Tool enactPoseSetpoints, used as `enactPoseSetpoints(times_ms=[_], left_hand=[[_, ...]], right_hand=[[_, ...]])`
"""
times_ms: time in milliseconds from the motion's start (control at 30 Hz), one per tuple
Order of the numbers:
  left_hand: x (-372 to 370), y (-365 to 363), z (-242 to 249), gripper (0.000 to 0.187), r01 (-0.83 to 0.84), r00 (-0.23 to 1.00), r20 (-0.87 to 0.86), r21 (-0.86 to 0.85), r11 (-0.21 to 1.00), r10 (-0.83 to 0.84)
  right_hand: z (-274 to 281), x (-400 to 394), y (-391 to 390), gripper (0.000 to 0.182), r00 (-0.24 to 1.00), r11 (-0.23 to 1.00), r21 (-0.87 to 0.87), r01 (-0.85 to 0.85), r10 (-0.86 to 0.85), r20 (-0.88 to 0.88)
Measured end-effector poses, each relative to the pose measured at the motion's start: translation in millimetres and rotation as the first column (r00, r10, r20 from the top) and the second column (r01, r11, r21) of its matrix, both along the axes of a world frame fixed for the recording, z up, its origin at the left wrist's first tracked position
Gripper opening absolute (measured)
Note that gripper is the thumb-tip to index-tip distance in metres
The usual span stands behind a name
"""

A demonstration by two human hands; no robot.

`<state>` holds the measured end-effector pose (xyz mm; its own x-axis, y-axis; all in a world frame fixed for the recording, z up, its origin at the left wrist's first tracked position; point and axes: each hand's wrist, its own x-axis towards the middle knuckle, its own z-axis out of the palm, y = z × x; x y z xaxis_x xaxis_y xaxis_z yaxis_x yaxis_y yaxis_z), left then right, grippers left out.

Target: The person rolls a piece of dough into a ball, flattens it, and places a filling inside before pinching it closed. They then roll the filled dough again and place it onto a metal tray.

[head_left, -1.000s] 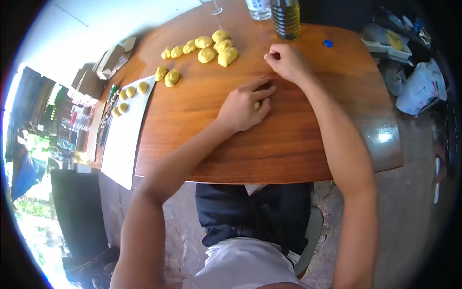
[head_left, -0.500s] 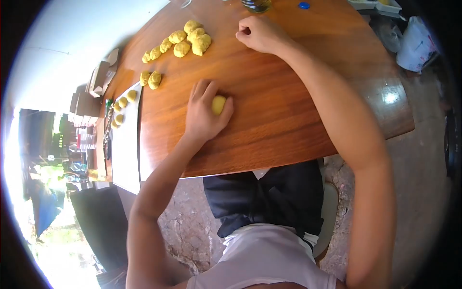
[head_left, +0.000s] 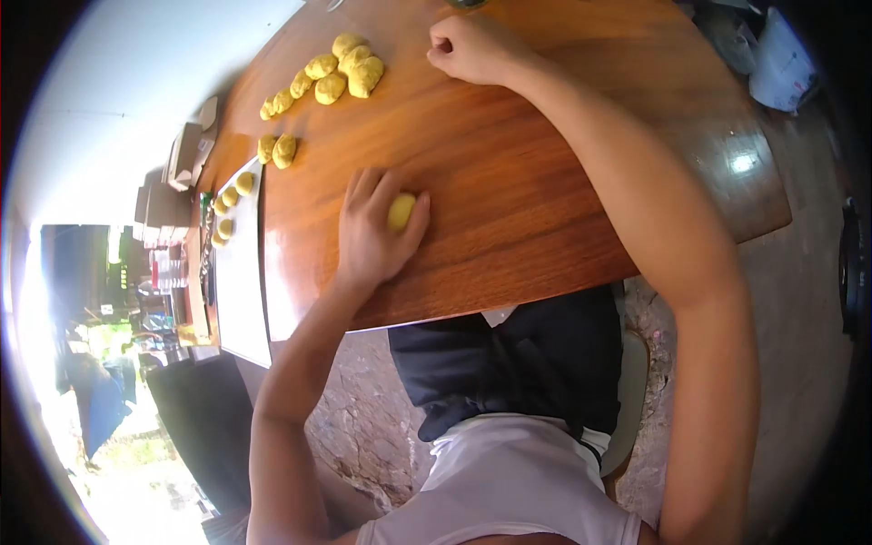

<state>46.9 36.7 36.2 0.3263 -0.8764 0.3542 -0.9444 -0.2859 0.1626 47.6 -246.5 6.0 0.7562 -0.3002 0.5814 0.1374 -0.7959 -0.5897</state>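
Observation:
My left hand (head_left: 374,227) is curled round a smooth yellow ball (head_left: 401,211) on the wooden table (head_left: 509,209), with the thumb on the ball's right side. Near the table's far side, my right hand (head_left: 468,50) rests closed in a loose fist; whether anything is inside it cannot be made out. Several rough yellow lumps (head_left: 330,88) lie in a cluster left of my right hand. Two more lumps (head_left: 284,151) sit closer to the left edge. Several round yellow balls (head_left: 244,183) stand on a white board (head_left: 240,282) at the left.
Cardboard boxes (head_left: 184,154) are beyond the table's left side. A white plastic bag (head_left: 781,68) is at the far right. Part of a glass object shows at the table's top edge. A chair edge (head_left: 627,400) is beside my legs.
The view has shifted, so the table and lumps appear higher and slightly left. My left hand still holds the ball, with its fingers slightly shifted around it. The blue cap is out of view.

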Motion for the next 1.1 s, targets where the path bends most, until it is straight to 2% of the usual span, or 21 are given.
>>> enactPoseSetpoints(times_ms=[67,133,167,200,300,333,400,433,500,567,600,667,800,867,900,967,1000,1033,1100], left_hand=[[17.9,-31.9,-8.5,0.011,-0.018,0.999,-0.050,-0.034,0.999,0.016],[9.0,-47.8,-12.8,0.011,-0.024,0.995,-0.095,-0.072,0.997,0.017],[-3.0,-54.3,-9.4,0.010,0.039,0.995,-0.089,-0.079,0.996,-0.046],[-10.3,-56.3,-6.0,0.010,0.103,0.991,-0.080,-0.087,0.991,-0.110],[-32.2,-21.7,-3.0,0.011,0.127,0.986,-0.093,-0.152,0.980,-0.142],[-25.3,-13.8,-3.5,0.011,0.140,0.983,-0.100,-0.144,0.980,-0.156],[-9.0,5.8,-4.7,0.012,-0.002,0.991,-0.137,-0.095,0.995,-0.011],[0.7,2.6,-7.1,0.012,-0.010,0.990,-0.142,-0.100,0.995,-0.004],[30.9,-15.6,-13.9,0.013,-0.097,0.992,-0.089,-0.105,0.990,0.088],[31.6,-46.8,-10.6,0.013,-0.024,0.985,-0.171,-0.163,0.986,-0.004],[25.6,-54.2,-12.7,0.013,-0.042,0.985,-0.174,-0.170,0.985,0.012],[18.6,-60.9,-12.7,0.012,0.163,0.987,0.048,-0.251,0.954,-0.156],[-15.1,-3.6,-5.7,0.011,0.127,0.991,-0.025,-0.185,0.975,-0.133],[-8.4,34.8,-10.7,0.015,-0.104,0.972,-0.224,-0.149,0.983,0.069],[3.8,40.9,-11.7,0.015,-0.101,0.971,-0.229,-0.138,0.985,0.067],[38.8,38.0,-10.0,0.016,-0.211,0.971,-0.134,-0.067,0.975,0.200],[48.1,24.2,-12.1,0.010,-0.121,0.992,-0.046,-0.115,0.986,0.117],[48.0,9.1,-12.4,0.010,-0.139,0.990,-0.041,-0.126,0.982,0.135],[39.3,-20.0,-9.7,0.011,0.013,0.998,-0.066,-0.178,0.984,-0.025]], right_hand=[[-1.0,3.1,-3.1,0.023,0.997,0.997,0.074,-0.014,0.019,-0.071],[-6.0,5.8,-6.4,0.023,0.999,0.998,0.061,-0.026,0.029,-0.044],[-6.9,6.4,-6.5,0.023,1.000,0.998,0.057,-0.022,0.023,-0.020],[0.4,1.4,-4.3,0.023,0.999,1.000,-0.019,0.020,-0.020,-0.036],[9.3,-9.3,-0.1,0.024,0.991,0.999,0.035,0.015,-0.010,-0.133],[5.4,-5.1,1.0,0.025,0.993,0.998,0.050,0.034,-0.028,-0.115],[6.4,-6.6,-0.2,0.022,0.986,0.998,0.049,0.039,-0.030,-0.167],[10.4,-6.0,-0.4,0.019,0.978,0.999,0.031,0.025,-0.018,-0.209],[10.2,-3.2,-0.7,0.020,0.984,0.998,0.042,0.041,-0.033,-0.173],[8.4,-1.0,2.6,0.022,0.990,0.998,0.054,0.045,-0.038,-0.132],[7.7,-2.0,2.1,0.022,0.991,0.997,0.050,0.062,-0.056,-0.119],[10.6,-4.1,1.4,0.021,0.991,0.996,0.039,0.082,-0.077,-0.113],[19.0,-10.9,2.1,0.021,0.988,0.995,0.031,0.095,-0.091,-0.123],[16.2,-10.7,2.8,0.020,0.991,0.997,0.018,0.069,-0.067,-0.112],[10.6,-10.9,1.7,0.020,0.990,0.997,0.028,0.073,-0.069,-0.119],[11.8,-5.0,2.4,0.019,0.995,0.999,0.012,0.051,-0.050,-0.089],[12.8,-3.9,4.5,0.019,0.996,0.999,0.004,0.033,-0.032,-0.082],[12.3,-4.6,4.1,0.019,0.995,0.999,0.001,0.052,-0.051,-0.091],[14.0,-7.3,3.3,0.020,0.993,0.997,-0.014,0.069,-0.070,-0.097]])
